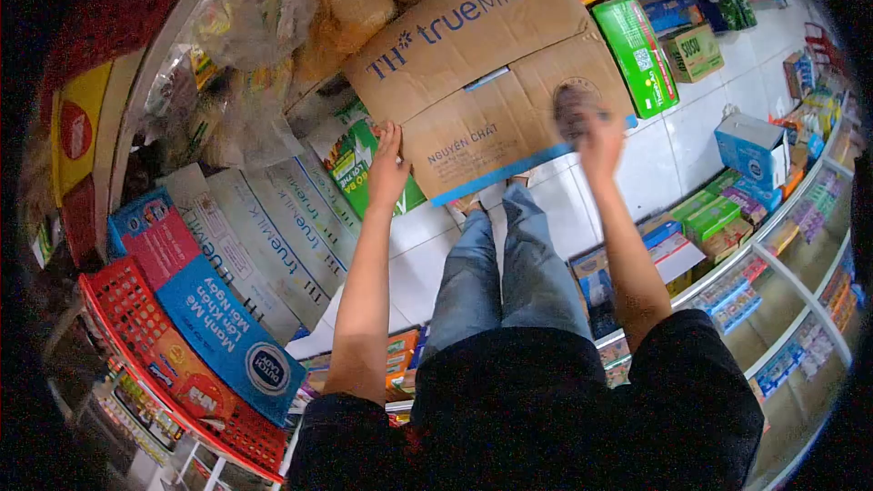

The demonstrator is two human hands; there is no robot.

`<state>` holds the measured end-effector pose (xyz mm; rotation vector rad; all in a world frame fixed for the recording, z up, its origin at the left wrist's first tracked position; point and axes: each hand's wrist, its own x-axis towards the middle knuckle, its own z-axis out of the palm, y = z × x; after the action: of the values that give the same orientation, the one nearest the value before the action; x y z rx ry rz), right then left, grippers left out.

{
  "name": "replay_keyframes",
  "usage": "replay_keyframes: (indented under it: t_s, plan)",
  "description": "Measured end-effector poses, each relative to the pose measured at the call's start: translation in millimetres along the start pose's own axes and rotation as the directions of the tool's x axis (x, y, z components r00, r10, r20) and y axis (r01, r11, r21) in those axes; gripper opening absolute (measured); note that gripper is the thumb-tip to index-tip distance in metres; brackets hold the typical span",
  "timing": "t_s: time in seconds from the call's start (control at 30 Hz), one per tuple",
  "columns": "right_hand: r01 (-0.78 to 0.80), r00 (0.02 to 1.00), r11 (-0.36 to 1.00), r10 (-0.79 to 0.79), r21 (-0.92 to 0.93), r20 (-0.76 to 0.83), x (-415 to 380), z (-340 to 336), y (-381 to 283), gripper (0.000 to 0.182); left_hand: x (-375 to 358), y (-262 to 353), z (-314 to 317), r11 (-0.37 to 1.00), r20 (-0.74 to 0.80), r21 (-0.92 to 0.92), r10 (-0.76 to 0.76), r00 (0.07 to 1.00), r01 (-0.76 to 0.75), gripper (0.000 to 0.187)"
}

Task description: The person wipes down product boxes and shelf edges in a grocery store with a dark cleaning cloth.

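A large brown cardboard carton (pixel 505 64), printed "TH true MILK" with a blue band along its near edge, lies in front of my legs. My left hand (pixel 389 168) rests at its left edge, fingers stretched out and touching the cardboard. Over the carton's right side, my right hand (pixel 598 150) holds a dark, rounded thing (pixel 575 109), blurred by motion. Its kind cannot be made out, nor whether it touches the carton. Under my left hand, a green printed pack (pixel 359 159) shows beside the carton.
White and blue milk cartons (pixel 282 218) and a Dutch Lady box (pixel 218 309) stand at left, by a red basket (pixel 136 309). Green boxes (pixel 635 55) adjoin the carton's right side. Stocked shelves (pixel 773 291) curve along the right, above white floor tiles (pixel 696 141).
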<state>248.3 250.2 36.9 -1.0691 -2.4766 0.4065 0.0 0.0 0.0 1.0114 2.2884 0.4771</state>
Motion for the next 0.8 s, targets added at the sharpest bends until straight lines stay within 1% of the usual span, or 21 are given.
replay_keyframes:
  t_s: [0.03, 0.07, 0.1, 0.17, 0.2, 0.23, 0.27, 0.3, 0.33, 0.37, 0.43, 0.5, 0.53, 0.57, 0.6, 0.63, 0.67, 0.7, 0.73, 0.77, 0.8]
  plan:
    - [-0.064, 0.984, 0.998, 0.064, 0.003, -0.165, 6, -14, 14, 0.046, 0, 2, 4, 1.0, -0.052, -0.012, 0.011, 0.999, -0.011, 0.076]
    - [-0.107, 0.973, 0.994, 0.105, -0.001, -0.208, 6, -15, 16, 0.045, -1, 5, 9, 0.999, -0.101, -0.022, 0.022, 0.995, -0.024, 0.075]
    - [-0.159, 0.96, 0.987, 0.147, -0.032, -0.237, 2, -21, 7, 0.044, -9, 3, 12, 0.998, -0.085, -0.052, 0.014, 0.996, -0.018, 0.075]
    - [-0.071, 0.988, 0.997, 0.076, 0.041, -0.134, -9, 6, -17, 0.038, -8, 6, 15, 0.999, -0.175, -0.042, -0.025, 0.984, 0.018, 0.068]
    - [-0.365, 0.929, 0.915, 0.369, 0.171, 0.009, -24, 47, -28, 0.025, -9, 7, 14, 0.999, -0.186, -0.042, -0.028, 0.982, 0.021, 0.068]
    - [-0.023, 0.999, 0.983, 0.018, 0.183, 0.029, -39, 57, -58, 0.033, -11, 8, 16, 1.0, -0.224, -0.011, -0.024, 0.974, 0.022, 0.068]
    - [-0.104, 0.925, 0.994, 0.092, 0.014, 0.369, -39, 59, -102, 0.033, -12, 8, 17, 0.999, -0.263, 0.021, -0.018, 0.965, 0.025, 0.069]
    - [-0.417, 0.812, 0.856, 0.2, 0.305, 0.548, -57, 90, -124, 0.032, -13, 8, 17, 1.0, -0.272, 0.012, -0.02, 0.962, 0.024, 0.069]
    - [0.092, 0.925, 0.88, -0.249, 0.466, 0.286, -56, 83, -152, 0.037, -13, 4, 18, 1.0, -0.304, -0.005, 0.008, 0.953, -0.01, 0.069]
    - [0.087, 0.903, 0.866, -0.277, 0.492, 0.328, -65, 94, -176, 0.038, -12, 0, 19, 0.999, -0.338, -0.024, 0.033, 0.941, -0.044, 0.07]
    - [0.089, 0.874, 0.849, -0.317, 0.52, 0.368, -64, 106, -185, 0.039, -12, -6, 12, 1.0, -0.331, -0.022, -0.002, 0.944, -0.005, 0.068]
    - [0.166, 0.832, 0.853, -0.391, 0.495, 0.393, -47, 103, -180, 0.04, -20, -5, -8, 0.985, -0.118, -0.017, -0.173, 0.978, 0.172, 0.065]
    - [0.032, 0.804, 0.903, -0.278, 0.428, 0.526, -27, 82, -174, 0.04, -20, -14, -5, 0.987, -0.157, 0.157, 0.014, 0.988, 0.011, 0.062]
    - [0.014, 0.864, 0.917, -0.212, 0.4, 0.457, -6, 68, -158, 0.04, -21, -20, 1, 0.988, -0.166, 0.152, 0.006, 0.986, 0.02, 0.062]
    - [-0.004, 0.914, 0.927, -0.149, 0.375, 0.378, 14, 60, -135, 0.04, -23, -24, 10, 0.994, -0.152, 0.076, -0.063, 0.986, 0.075, 0.062]
    - [-0.07, 0.972, 0.946, -0.008, 0.317, 0.237, 24, 71, -96, 0.037, -23, -24, 16, 0.991, -0.136, -0.004, -0.133, 0.982, 0.134, 0.061]
    - [0.086, 0.996, 0.968, -0.081, 0.236, -0.03, 49, 53, -80, 0.037, -21, -8, 9, 0.975, -0.145, -0.046, -0.222, 0.964, 0.218, 0.054]
    - [0.082, 0.996, 0.924, -0.065, 0.373, -0.058, 80, 31, -70, 0.039, -23, 2, 4, 0.97, -0.156, -0.057, -0.243, 0.958, 0.237, 0.054]
    - [0.13, 0.985, 0.949, -0.089, 0.289, -0.15, 104, 14, -66, 0.04, -25, 10, 0, 0.938, -0.205, -0.151, -0.339, 0.918, 0.313, 0.049]
    - [0.078, 0.967, 0.971, -0.018, 0.226, -0.256, 121, 14, -58, 0.042, -27, 12, -2, 0.893, -0.244, -0.246, -0.433, 0.868, 0.376, 0.045]
    - [0.052, 0.956, 0.992, -0.016, 0.116, -0.292, 140, 16, -49, 0.047, -28, 9, 2, 0.92, -0.398, -0.283, -0.369, 0.84, 0.27, 0.04]
